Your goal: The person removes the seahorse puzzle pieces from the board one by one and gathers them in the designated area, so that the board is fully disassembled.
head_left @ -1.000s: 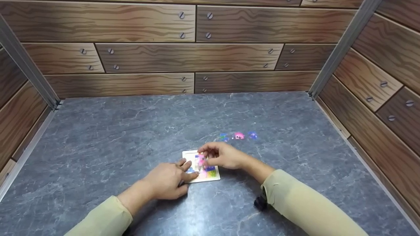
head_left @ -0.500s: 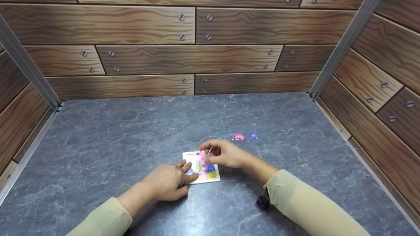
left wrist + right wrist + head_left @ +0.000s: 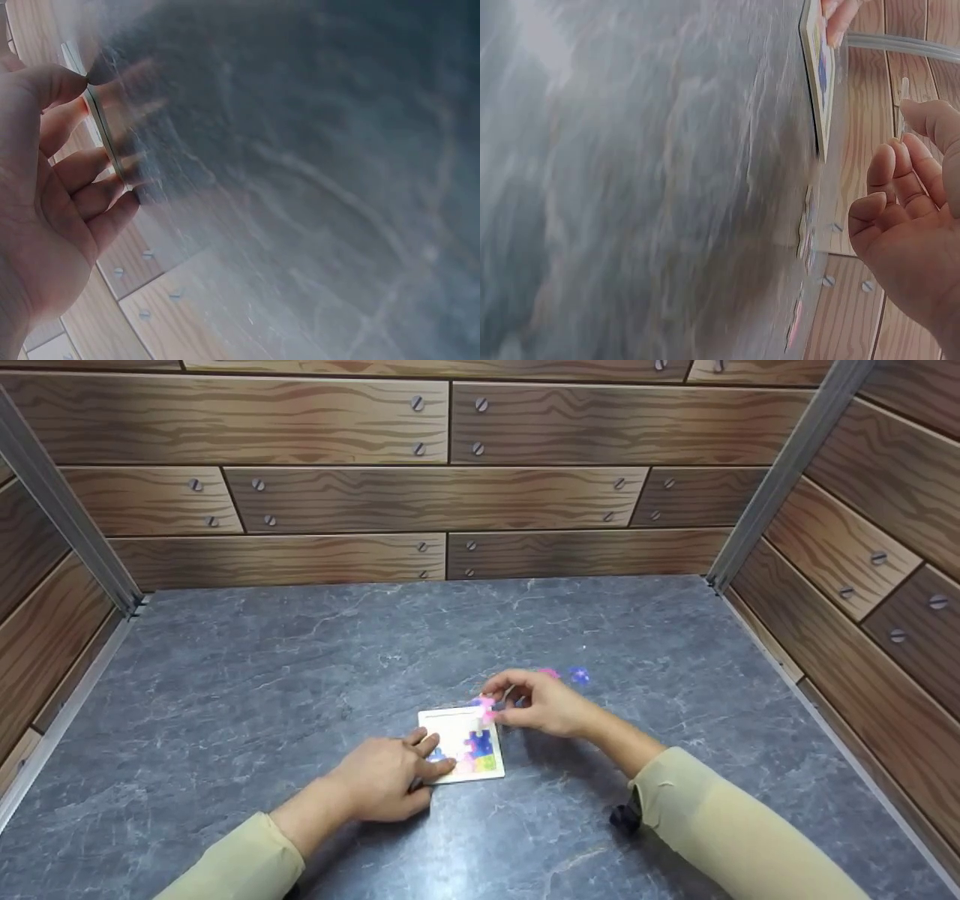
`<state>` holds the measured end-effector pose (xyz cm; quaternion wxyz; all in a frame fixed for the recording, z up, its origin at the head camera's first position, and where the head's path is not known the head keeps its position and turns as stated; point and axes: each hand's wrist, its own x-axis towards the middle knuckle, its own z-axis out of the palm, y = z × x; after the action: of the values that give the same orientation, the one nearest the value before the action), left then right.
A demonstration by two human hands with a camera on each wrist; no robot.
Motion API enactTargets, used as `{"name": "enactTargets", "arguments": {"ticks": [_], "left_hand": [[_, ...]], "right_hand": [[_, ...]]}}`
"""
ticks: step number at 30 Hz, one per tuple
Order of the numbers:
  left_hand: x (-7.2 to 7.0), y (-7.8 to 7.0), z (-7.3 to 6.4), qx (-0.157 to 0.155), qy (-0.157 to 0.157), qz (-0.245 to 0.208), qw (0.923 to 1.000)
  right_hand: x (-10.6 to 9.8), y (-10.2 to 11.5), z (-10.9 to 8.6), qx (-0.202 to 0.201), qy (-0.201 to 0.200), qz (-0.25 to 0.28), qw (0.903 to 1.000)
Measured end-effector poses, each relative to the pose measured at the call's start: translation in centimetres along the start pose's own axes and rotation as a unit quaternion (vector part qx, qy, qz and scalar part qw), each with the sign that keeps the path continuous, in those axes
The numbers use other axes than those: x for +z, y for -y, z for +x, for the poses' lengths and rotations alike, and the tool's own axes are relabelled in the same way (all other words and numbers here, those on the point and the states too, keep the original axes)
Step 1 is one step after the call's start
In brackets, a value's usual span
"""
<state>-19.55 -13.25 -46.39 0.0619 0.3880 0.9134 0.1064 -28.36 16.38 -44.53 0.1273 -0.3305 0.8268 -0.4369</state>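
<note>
A small square puzzle board (image 3: 450,720) with a pale frame lies on the table. Blue, pink and yellow-green pieces fill part of its lower and right side, and bare pale backing shows at its upper left. My left hand (image 3: 384,778) rests on the board's lower left, fingers extended over it, hiding that corner. Between thumb and fingertips my right hand (image 3: 551,706) pinches a pink puzzle piece (image 3: 487,708), raised over the board's upper right corner. In the right wrist view the piece (image 3: 905,88) appears edge-on, off the table.
Beyond the right hand lie a loose pink piece (image 3: 549,672), partly hidden, and a blue piece with a star (image 3: 580,675). Wood-patterned walls (image 3: 435,499) enclose the grey marbled table (image 3: 300,660) at the back and sides. A black device (image 3: 626,817) sits at the right wrist.
My right hand has moved right and slightly away with the pink piece, from over the board's middle to its upper right corner. The left hand stays put.
</note>
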Motion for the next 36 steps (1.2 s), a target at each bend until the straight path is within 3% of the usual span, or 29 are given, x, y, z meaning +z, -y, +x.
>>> {"name": "enactTargets", "arguments": {"ticks": [19, 36], "left_hand": [[0.1, -0.1, -0.2, 0.01, -0.017, 0.011, 0.9997], [0.2, 0.0, -0.3, 0.018, -0.022, 0.011, 0.9995]], "right_hand": [[-3.8, -2.7, -2.8, 0.024, -0.037, -0.02, 0.9988], [-5.5, -5.1, -4.8, 0.042, -0.061, -0.046, 0.9962]]}}
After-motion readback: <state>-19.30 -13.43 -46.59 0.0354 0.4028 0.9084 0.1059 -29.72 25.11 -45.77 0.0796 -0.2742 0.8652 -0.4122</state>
